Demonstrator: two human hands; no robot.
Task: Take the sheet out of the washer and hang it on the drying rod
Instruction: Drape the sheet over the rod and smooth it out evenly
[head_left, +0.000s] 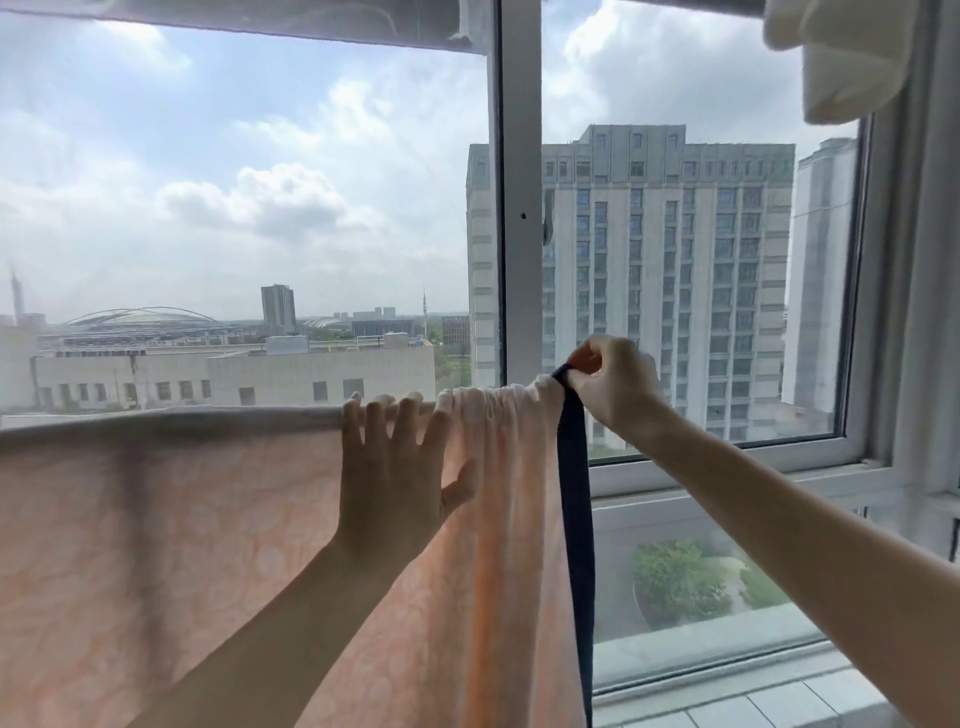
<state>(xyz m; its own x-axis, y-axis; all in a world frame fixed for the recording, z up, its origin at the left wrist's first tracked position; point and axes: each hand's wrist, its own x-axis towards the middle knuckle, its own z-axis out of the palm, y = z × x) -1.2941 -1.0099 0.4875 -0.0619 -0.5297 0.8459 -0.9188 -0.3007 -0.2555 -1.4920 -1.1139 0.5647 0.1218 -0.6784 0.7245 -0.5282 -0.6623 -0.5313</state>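
a: status?
b: sheet (208, 519) already draped over the rod, lower left of frame. left hand (395, 488) flat, fingers spread on it. right hand (613, 384) pinches the dark edge strip (574, 493).
a: left?
b: likely just spreading the bunched part, centre.

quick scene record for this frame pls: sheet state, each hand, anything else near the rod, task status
sheet: pink patterned sheet draped over the rod, flat on the left, bunched in gathers at its right end
rod: hidden under the sheet's top fold
left hand: left hand open, fingers spread over the sheet's top edge
right hand: right hand pinching the top of a dark strip at the sheet's right edge
dark strip: hangs straight down; whether it is part of the sheet, cannot tell
other: white cloth hanging at upper right; window behind
task status: sheet is up, right end not yet spread out
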